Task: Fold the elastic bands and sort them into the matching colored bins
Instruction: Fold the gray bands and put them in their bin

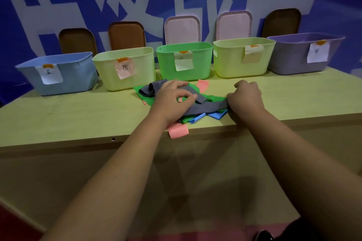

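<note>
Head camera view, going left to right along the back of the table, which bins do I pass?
In order: blue bin → pale yellow bin → green bin → second pale yellow bin → purple bin.

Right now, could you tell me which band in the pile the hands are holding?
The grey band: it lies on top, gripped by the left hand and right hand; the green band, blue band and pink band lie loose underneath.
</note>
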### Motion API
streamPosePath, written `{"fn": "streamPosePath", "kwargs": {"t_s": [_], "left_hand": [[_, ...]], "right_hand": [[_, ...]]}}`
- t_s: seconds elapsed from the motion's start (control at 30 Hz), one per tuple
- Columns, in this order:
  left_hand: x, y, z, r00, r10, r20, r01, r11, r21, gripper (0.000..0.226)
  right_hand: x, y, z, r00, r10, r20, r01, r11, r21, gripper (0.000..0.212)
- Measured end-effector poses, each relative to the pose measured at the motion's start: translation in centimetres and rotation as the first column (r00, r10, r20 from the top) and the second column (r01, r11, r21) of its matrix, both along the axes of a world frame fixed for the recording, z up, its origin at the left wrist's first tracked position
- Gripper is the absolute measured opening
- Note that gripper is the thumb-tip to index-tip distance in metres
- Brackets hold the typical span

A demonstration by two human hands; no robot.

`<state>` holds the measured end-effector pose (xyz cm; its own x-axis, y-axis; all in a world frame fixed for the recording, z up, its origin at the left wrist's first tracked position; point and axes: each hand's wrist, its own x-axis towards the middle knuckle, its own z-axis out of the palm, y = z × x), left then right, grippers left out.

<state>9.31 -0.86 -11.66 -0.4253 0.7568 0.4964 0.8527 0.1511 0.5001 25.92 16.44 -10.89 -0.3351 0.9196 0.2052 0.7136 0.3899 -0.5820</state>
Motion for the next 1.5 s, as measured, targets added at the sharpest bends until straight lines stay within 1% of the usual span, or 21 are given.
{"fn": "streamPosePath", "kwargs": {"t_s": [0.07,0.13,0.2,0.27,0.3,0.33,0.4,0.43,0.47,0.53,0.6,0.67,0.77,0.83,0.93,1.03,1.13,1.2,1.3,1.4,1.5], "left_hand": [[0.5,-0.2,0.2,0.991,-0.02,-0.13,0.014,0.999,-0.043,0.028],[0.9,-0.2,0.4,0.97,-0.051,-0.237,0.026,0.994,-0.108,0.036],[1.1,0.0,0.4,0.952,-0.058,-0.302,0.019,0.991,-0.13,0.038],[1.2,0.0,0.4,0.949,-0.055,-0.309,0.015,0.992,-0.129,0.034],[1.4,-0.1,0.7,0.952,-0.06,-0.301,0.022,0.991,-0.129,0.031],[1.5,-0.2,0.8,0.954,-0.065,-0.294,0.028,0.991,-0.129,0.029],[1.9,-0.4,1.7,0.953,-0.069,-0.294,0.035,0.992,-0.119,0.023],[2.2,-0.6,2.3,0.959,-0.065,-0.274,0.038,0.994,-0.104,0.023],[2.7,-0.8,3.0,0.974,-0.062,-0.22,0.045,0.996,-0.08,0.024],[4.1,-1.7,4.6,0.995,-0.102,-0.019,0.102,0.995,0.014,0.031],[6.0,-3.1,6.3,0.962,-0.213,0.169,0.189,0.971,0.148,0.039],[8.0,-4.8,7.8,0.919,-0.309,0.244,0.248,0.935,0.252,0.046],[10.7,-7.3,9.0,0.896,-0.347,0.277,0.257,0.914,0.314,0.054],[11.9,-8.5,9.0,0.898,-0.33,0.291,0.226,0.914,0.338,0.053],[12.6,-9.6,8.1,0.897,-0.323,0.302,0.209,0.912,0.353,0.046],[12.7,-10.3,6.8,0.853,-0.358,0.38,0.198,0.896,0.399,0.045],[12.6,-10.6,5.3,0.813,-0.381,0.44,0.198,0.892,0.406,0.044],[12.5,-10.4,3.7,0.768,-0.423,0.481,0.226,0.882,0.414,0.039],[12.4,-9.8,0.5,0.657,-0.482,0.58,0.238,0.862,0.447,0.034],[12.6,-9.7,-3.1,0.548,-0.452,0.704,0.184,0.886,0.425,0.027],[13.1,-9.7,-6.6,0.501,-0.388,0.773,0.126,0.917,0.379,0.025]], "right_hand": [[0.3,0.2,0.2,0.996,-0.006,0.091,0.005,1.0,0.012,0.034],[0.8,-0.1,0.3,0.991,-0.006,0.13,0.005,1.0,0.014,0.033],[1.2,-0.3,0.4,0.997,0.029,0.072,-0.034,0.997,0.064,0.035],[1.8,-0.7,0.8,0.99,0.105,-0.09,-0.095,0.989,0.11,0.035],[2.1,-1.1,1.3,0.968,0.148,-0.203,-0.132,0.987,0.092,0.033],[2.4,-1.4,1.8,0.928,0.187,-0.322,-0.18,0.982,0.052,0.031],[2.9,-2.6,3.2,0.811,0.218,-0.542,-0.297,0.953,-0.062,0.023],[3.2,-3.4,3.9,0.746,0.208,-0.633,-0.361,0.924,-0.121,0.019],[3.5,-4.3,4.7,0.675,0.191,-0.713,-0.429,0.888,-0.167,0.017],[4.0,-5.9,6.1,0.54,0.149,-0.829,-0.547,0.81,-0.211,0.018],[4.6,-7.9,7.3,0.42,0.122,-0.899,-0.641,0.741,-0.199,0.022],[5.3,-10.1,8.1,0.342,0.119,-0.932,-0.689,0.706,-0.163,0.023],[6.6,-13.1,8.6,0.278,0.115,-0.953,-0.724,0.677,-0.13,0.022],[7.4,-14.7,8.6,0.274,0.131,-0.953,-0.74,0.661,-0.122,0.025],[8.0,-16.0,7.9,0.3,0.158,-0.941,-0.728,0.675,-0.119,0.033],[8.2,-16.4,6.5,0.324,0.173,-0.93,-0.708,0.697,-0.117,0.025],[8.5,-16.5,4.9,0.348,0.202,-0.915,-0.706,0.699,-0.114,0.018],[8.6,-16.7,3.8,0.363,0.203,-0.909,-0.706,0.697,-0.126,0.017],[8.6,-16.8,1.5,0.402,0.154,-0.903,-0.699,0.688,-0.194,0.015],[8.6,-16.5,-1.7,0.489,0.135,-0.862,-0.682,0.676,-0.281,0.015],[8.5,-16.0,-5.2,0.549,0.096,-0.83,-0.669,0.646,-0.367,0.017]]}}
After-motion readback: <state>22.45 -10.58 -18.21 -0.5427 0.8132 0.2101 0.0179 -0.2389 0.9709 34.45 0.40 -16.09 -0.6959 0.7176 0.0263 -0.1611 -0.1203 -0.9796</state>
